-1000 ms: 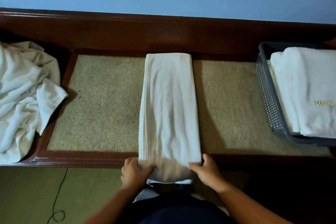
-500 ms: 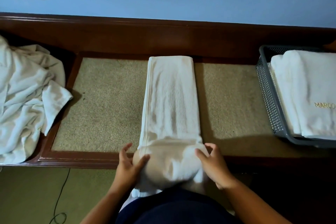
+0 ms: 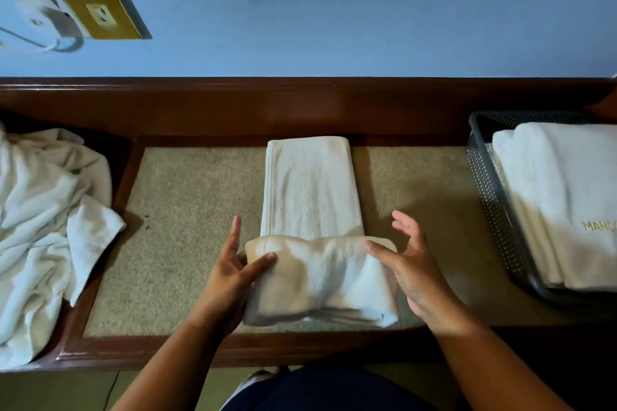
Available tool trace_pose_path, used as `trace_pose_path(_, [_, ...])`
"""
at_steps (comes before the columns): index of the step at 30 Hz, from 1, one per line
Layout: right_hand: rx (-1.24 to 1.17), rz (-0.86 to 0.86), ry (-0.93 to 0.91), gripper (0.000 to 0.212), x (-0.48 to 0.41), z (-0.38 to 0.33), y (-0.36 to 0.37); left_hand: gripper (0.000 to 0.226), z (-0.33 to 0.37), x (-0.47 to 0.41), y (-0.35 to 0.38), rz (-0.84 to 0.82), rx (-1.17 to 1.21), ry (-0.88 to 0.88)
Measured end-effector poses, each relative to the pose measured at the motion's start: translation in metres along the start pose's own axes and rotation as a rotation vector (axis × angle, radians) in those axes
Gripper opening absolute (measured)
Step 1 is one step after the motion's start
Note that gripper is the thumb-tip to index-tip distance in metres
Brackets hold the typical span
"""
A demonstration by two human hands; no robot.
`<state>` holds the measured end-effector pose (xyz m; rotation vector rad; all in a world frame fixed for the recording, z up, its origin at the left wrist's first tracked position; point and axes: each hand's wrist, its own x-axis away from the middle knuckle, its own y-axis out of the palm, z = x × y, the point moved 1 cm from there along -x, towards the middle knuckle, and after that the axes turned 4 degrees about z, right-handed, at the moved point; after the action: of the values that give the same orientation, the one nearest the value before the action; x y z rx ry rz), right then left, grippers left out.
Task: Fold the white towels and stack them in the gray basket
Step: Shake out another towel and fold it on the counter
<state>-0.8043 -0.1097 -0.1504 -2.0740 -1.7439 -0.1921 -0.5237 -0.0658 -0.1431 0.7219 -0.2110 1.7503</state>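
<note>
- Lying lengthwise on the speckled tan top of the bench (image 3: 187, 243), a long white towel (image 3: 310, 190) has its near end turned up and over onto itself in a thick fold.
- Left hand (image 3: 233, 274) grips the left side of that fold: the thumb lies on top of the cloth, the index finger points straight away from the person beside it, and the other fingers are hidden under the towel.
- Right hand (image 3: 417, 267) holds the right side, thumb pressed on the top of the fold, the remaining fingers spread and lifted off the cloth.
- Both hands are thus apart, one at each end of the fold.
- Gray basket (image 3: 490, 197) sits at the right end of the bench, well apart from the towel being folded; folded white towels (image 3: 567, 197) fill it, the top one bearing gold lettering cut off by the frame edge.
- Heap of crumpled white towels (image 3: 43, 227) lies at the left end, spilling over the dark wooden frame.
- Blue wall (image 3: 334, 10) rises behind, with a brass socket plate (image 3: 100, 13) at upper left.
</note>
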Motion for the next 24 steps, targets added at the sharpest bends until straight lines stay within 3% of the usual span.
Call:
trace_pose_path(3, [-0.072, -0.136, 0.010, 0.088, -0.012, -0.023, 0.004, 0.094, 0.016, -0.027, 0.000, 0.014, -0.056, -0.039])
trace_pose_path(8, [-0.223, -0.227, 0.030, 0.066, -0.072, -0.049, 0.018, 0.054, 0.046, -0.095, 0.007, 0.031, 0.036, -0.139])
trace_pose_path(11, [-0.377, -0.188, 0.213, 0.041, -0.132, -0.055, 0.041, 0.042, 0.058, -0.158, 0.012, 0.075, 0.031, -0.239])
trace_pose_path(15, [-0.470, -0.136, 0.482, 0.044, -0.216, -0.039, 0.077, 0.034, 0.066, -0.234, 0.023, 0.161, 0.017, -0.428])
trace_pose_path(18, [-0.277, -0.147, 0.504, 0.053, -0.262, -0.025, 0.093, 0.030, 0.071, -0.284, 0.019, 0.258, -0.049, -0.443])
trace_pose_path(21, [0.137, -0.194, 0.392, 0.049, -0.283, -0.014, 0.101, 0.025, 0.074, -0.309, 0.012, 0.109, -0.333, -0.395])
trace_pose_path(24, [0.376, -0.052, 0.317, 0.067, -0.298, -0.004, 0.102, 0.014, 0.071, -0.320, 0.007, 0.077, -0.625, -0.213])
